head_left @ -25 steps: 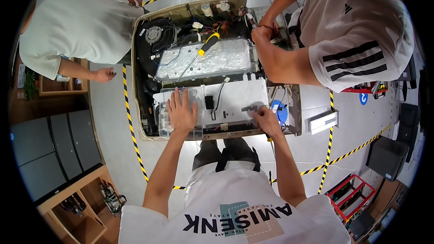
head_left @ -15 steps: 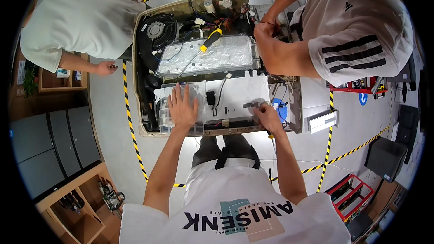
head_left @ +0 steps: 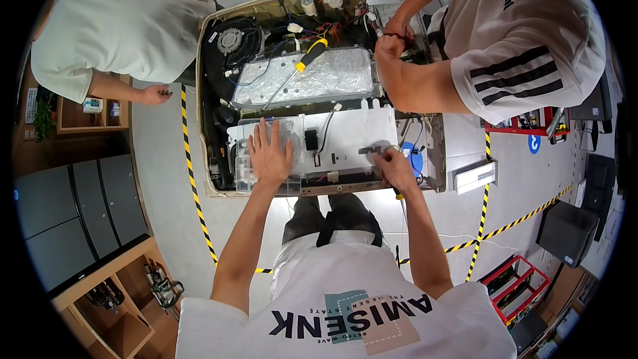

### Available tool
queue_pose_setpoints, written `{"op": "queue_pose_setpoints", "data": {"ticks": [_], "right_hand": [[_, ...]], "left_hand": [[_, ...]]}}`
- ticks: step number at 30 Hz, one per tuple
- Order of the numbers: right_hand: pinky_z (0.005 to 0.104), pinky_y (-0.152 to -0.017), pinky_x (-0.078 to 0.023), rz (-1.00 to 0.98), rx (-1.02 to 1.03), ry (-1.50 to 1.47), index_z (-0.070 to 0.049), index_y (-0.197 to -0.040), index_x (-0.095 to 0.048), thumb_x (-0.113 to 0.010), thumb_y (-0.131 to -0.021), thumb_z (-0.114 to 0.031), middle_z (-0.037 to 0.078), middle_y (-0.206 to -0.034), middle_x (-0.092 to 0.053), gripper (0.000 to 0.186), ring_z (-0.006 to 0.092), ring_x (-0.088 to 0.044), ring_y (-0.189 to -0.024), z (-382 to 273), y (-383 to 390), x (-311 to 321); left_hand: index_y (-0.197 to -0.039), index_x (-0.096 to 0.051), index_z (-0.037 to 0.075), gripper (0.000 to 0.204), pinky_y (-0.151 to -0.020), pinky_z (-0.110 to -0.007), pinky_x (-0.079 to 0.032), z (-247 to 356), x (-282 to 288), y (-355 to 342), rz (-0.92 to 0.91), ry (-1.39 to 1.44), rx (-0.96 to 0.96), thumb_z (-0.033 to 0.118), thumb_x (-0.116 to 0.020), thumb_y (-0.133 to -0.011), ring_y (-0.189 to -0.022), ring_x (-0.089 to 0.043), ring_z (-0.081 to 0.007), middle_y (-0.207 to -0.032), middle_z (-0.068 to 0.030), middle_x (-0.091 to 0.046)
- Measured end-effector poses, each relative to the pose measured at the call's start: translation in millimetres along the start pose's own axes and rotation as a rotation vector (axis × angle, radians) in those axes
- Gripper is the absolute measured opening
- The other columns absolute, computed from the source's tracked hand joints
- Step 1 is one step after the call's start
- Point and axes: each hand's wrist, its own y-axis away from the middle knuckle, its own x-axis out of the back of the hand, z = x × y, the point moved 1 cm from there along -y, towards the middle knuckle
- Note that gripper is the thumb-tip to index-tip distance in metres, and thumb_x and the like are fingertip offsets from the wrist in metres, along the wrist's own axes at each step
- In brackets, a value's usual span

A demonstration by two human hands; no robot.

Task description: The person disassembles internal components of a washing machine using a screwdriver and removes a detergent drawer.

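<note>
My left hand (head_left: pixel 270 157) lies flat, fingers spread, on a clear plastic box (head_left: pixel 290 186) with compartments. The box rests over the left end of a white panel (head_left: pixel 355 129) along the near side of an opened appliance (head_left: pixel 206 126). At the panel's right end, my right hand (head_left: pixel 397 169) is closed, its fingertips beside a dark slot. A black and yellow end (head_left: pixel 399 194), like a screwdriver handle, sticks out under that hand; the rest is hidden. Beyond, a yellow and black screwdriver (head_left: pixel 309 56) lies on a silver foil-covered block (head_left: pixel 339 76).
Inside the appliance are a round black fan (head_left: pixel 230 41) and loose wires (head_left: pixel 325 30). At the right, a co-worker's hands (head_left: pixel 393 36) work at its far corner. Another person's hand (head_left: pixel 157 94) hangs at the left. A red tool rack (head_left: pixel 515 289) stands on the floor.
Both my hands stay almost where they were. The left person's lower hand has shifted slightly, and the appliance sits a little differently in view.
</note>
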Motion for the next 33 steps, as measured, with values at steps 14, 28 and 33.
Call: {"op": "queue_pose_setpoints", "data": {"ticks": [14,28,33], "right_hand": [[0.032,-0.041,-0.044,-0.02,0.017,-0.024,0.004,-0.074,-0.056,-0.061,-0.087,-0.029,0.011,-0.052,-0.055,0.036,0.0188,-0.057,-0.042,3.2,-3.4,-0.8],[0.0331,-0.05,-0.048,0.023,0.002,-0.043,0.003,-0.084,-0.058,-0.064,-0.084,-0.031,0.013,-0.065,-0.06,0.035,0.0218,-0.06,-0.053,2.9,2.6,6.9],[0.04,-0.079,-0.049,0.355,0.176,0.206,-0.001,-0.107,-0.056,-0.065,-0.079,-0.032,0.022,-0.094,-0.062,0.043,0.036,-0.062,-0.09,7.3,-6.4,21.3]], "left_hand": [[-0.136,-0.042,0.006,0.056,-0.107,-0.054,-0.023,0.1,-3.5,1.5,0.04,-0.051,-0.016,0.032,-0.053,-0.087,-0.131,-0.032,-0.0403,-0.143,-0.0223,-0.033],[-0.132,-0.046,0.005,0.056,-0.108,-0.054,-0.021,2.3,1.2,0.4,0.077,-0.083,-0.003,0.035,-0.057,-0.086,-0.131,-0.032,-0.0391,-0.142,-0.0218,-0.034],[-0.125,-0.051,0.004,0.052,-0.107,-0.053,-0.021,30.5,8.2,-17.0,0.109,0.058,-0.181,0.036,-0.059,-0.085,-0.129,-0.036,-0.0356,-0.133,-0.0194,-0.045]]}}
